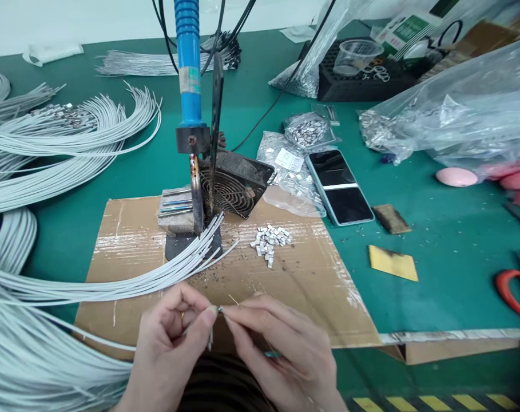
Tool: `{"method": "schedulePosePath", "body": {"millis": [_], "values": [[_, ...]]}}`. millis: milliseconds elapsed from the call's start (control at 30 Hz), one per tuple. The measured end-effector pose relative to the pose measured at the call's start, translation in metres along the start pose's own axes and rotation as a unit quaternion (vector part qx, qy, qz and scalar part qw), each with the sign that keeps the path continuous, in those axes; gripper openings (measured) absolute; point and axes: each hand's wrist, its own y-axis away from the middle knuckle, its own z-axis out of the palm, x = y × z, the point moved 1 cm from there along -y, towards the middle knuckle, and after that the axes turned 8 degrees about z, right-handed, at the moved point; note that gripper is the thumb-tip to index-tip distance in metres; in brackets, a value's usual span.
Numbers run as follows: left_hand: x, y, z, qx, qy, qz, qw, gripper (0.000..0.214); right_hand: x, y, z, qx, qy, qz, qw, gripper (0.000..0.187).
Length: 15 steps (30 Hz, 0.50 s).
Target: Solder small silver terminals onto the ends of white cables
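My left hand (169,343) is closed in a pinch near the cardboard's front edge; a thin white cable (109,344) runs into it from the left. My right hand (285,349) meets it from the right, thumb and fingers pressed together at a tiny pale piece (220,309) between the two hands. That piece is too small to name. A thin, wire-like strand (233,300) sticks out by the right fingers. Beyond the hands, a bundle of white cables (135,286) lies with its ends by the blue-handled soldering iron (191,97), which is mounted pointing down.
Small metal connectors (269,243) lie heaped on the cardboard sheet (320,286). Behind them stand a black fan (238,180) and a phone (340,187). More cable coils (49,143) fill the left side. Red-handled scissors (515,292) and a yellow sponge (392,263) are to the right.
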Motion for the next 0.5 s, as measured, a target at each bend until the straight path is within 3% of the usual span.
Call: {"method": "schedulePosePath", "body": {"millis": [67, 167, 333, 400, 500], "values": [[0.002, -0.001, -0.001, 0.002, -0.011, 0.003, 1.0, 0.025, 0.003, 0.0, -0.004, -0.005, -0.039, 0.047, 0.998, 0.03], [0.003, -0.004, -0.003, 0.015, -0.026, 0.032, 0.999, 0.021, 0.008, 0.002, -0.006, 0.057, -0.106, 0.14, 0.983, 0.024], [0.004, -0.005, -0.005, 0.01, -0.047, 0.041, 0.998, 0.016, 0.011, 0.002, 0.004, 0.085, -0.278, 0.299, 0.909, 0.007], [0.005, -0.004, -0.003, 0.011, -0.041, 0.038, 0.998, 0.015, 0.009, 0.0, 0.009, 0.086, -0.31, 0.332, 0.887, 0.005], [0.006, -0.002, 0.0, 0.016, -0.033, 0.039, 0.999, 0.015, 0.009, -0.005, 0.014, 0.062, -0.319, 0.306, 0.895, 0.007]]}}
